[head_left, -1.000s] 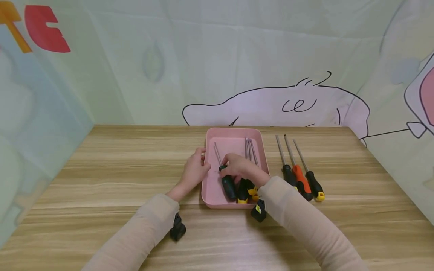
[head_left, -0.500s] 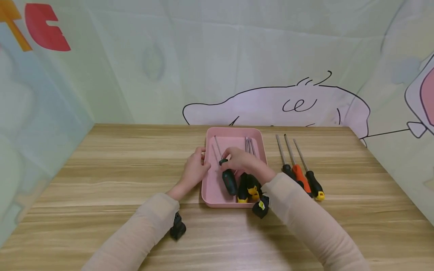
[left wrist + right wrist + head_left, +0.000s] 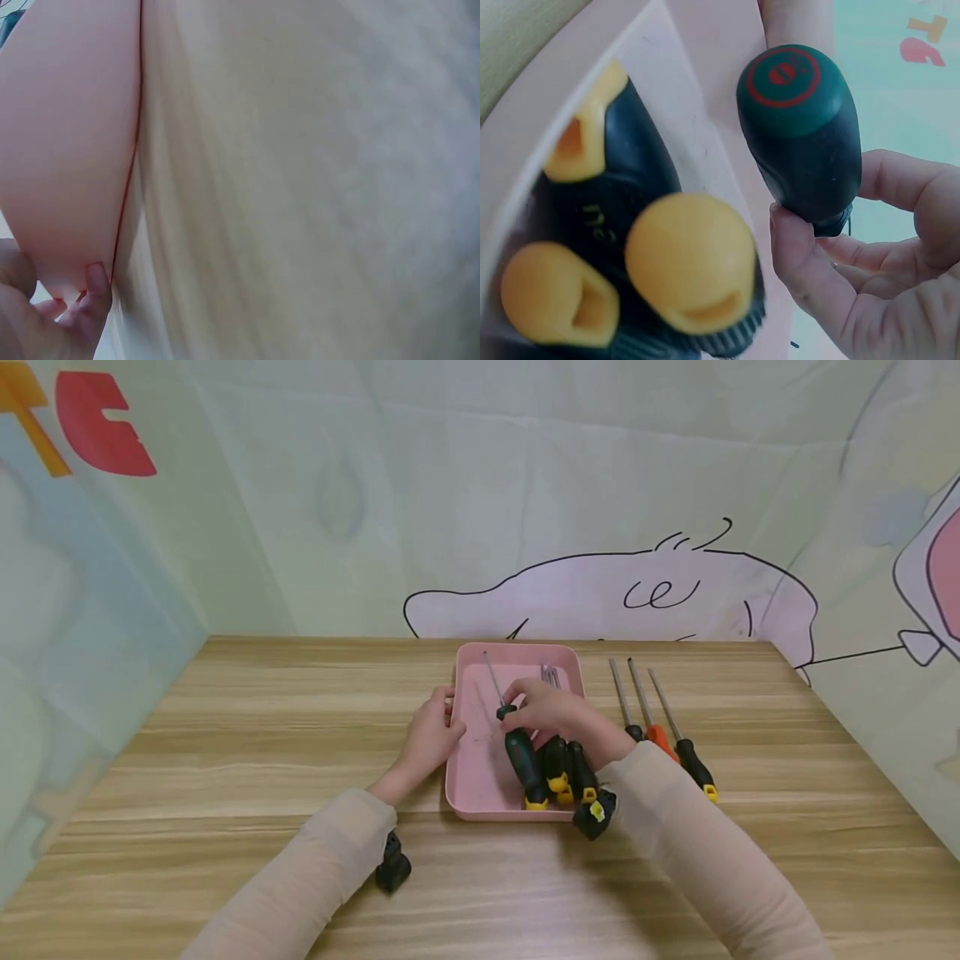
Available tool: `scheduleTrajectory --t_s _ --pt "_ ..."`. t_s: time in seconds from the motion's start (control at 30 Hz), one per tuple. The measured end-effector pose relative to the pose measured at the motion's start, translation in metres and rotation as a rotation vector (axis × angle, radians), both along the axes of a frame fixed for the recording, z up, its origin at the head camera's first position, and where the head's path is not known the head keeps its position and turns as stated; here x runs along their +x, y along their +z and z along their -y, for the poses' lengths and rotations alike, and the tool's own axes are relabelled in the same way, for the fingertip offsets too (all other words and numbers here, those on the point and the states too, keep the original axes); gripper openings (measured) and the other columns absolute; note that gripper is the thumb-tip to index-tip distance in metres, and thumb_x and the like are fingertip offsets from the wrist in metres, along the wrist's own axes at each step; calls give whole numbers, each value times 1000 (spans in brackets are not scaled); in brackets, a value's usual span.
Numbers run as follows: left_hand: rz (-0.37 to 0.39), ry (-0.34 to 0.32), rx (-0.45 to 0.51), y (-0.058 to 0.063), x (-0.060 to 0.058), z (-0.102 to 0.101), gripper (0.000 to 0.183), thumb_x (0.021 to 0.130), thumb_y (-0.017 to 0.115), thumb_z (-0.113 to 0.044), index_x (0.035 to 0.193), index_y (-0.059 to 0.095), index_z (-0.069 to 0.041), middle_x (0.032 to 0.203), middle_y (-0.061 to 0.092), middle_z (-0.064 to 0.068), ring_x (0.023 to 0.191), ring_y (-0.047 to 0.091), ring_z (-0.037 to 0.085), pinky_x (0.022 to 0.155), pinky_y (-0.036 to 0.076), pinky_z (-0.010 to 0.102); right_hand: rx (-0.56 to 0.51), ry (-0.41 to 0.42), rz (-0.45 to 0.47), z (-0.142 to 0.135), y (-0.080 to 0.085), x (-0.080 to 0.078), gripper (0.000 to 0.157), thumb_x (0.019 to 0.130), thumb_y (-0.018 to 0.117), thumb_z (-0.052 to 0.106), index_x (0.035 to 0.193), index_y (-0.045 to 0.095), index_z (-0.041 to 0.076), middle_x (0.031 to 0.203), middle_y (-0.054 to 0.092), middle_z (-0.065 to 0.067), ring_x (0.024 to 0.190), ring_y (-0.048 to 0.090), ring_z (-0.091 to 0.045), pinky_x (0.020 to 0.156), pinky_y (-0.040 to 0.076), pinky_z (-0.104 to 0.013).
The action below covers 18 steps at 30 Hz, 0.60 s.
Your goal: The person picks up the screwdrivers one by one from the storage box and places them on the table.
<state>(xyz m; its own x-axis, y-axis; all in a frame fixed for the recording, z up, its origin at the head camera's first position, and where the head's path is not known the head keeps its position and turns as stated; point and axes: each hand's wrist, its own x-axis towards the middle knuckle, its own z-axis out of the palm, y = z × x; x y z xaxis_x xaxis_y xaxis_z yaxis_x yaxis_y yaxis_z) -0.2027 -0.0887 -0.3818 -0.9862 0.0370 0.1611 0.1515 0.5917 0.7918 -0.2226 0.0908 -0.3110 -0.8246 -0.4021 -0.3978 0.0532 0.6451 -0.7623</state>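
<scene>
A pink tray (image 3: 472, 785) lies on the wooden table. My left hand (image 3: 431, 731) grips its left side, thumb at the rim and fingers along the outer wall; the left wrist view shows this hand (image 3: 64, 322) pinching the wall. My right hand (image 3: 551, 710) pinches a green-and-black screwdriver (image 3: 522, 758) near the front of its handle, above the tray floor, shaft pointing to the back. From behind, the right wrist view shows the green handle end (image 3: 784, 82) with a red ring. Several black-and-yellow screwdrivers (image 3: 557, 760) lie in the tray's right part, their shafts partly hidden by my right hand.
Three screwdrivers lie on the table right of the tray: a black one (image 3: 633, 732), an orange one (image 3: 660, 739) and a black one with a yellow end (image 3: 696, 767). My right sleeve covers part of their handles. A printed cloth (image 3: 480, 510) hangs behind the table.
My right hand has lifted the green screwdriver from the tray floor and carried it to the right, toward the other screwdrivers in the tray. My left hand stays on the tray's side.
</scene>
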Motion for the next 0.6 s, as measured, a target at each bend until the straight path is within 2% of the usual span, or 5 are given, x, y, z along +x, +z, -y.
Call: scheduleTrajectory --t_s 0.3,0.6 --pt "-6 -2 3 -1 0 0 47 78 55 2 124 47 6 96 62 19 79 57 25 69 48 38 16 -11 -22 -16 9 0 37 86 63 12 118 47 2 96 55 -16 77 58 -22 65 55 -34" --pt "7 6 -3 -1 0 0 44 80 55 1 124 48 5 95 61 17 78 56 25 68 48 36 -30 -14 -6 -34 16 0 37 88 60 12 119 43 0 102 49 -18 74 57 -22 64 55 -34"
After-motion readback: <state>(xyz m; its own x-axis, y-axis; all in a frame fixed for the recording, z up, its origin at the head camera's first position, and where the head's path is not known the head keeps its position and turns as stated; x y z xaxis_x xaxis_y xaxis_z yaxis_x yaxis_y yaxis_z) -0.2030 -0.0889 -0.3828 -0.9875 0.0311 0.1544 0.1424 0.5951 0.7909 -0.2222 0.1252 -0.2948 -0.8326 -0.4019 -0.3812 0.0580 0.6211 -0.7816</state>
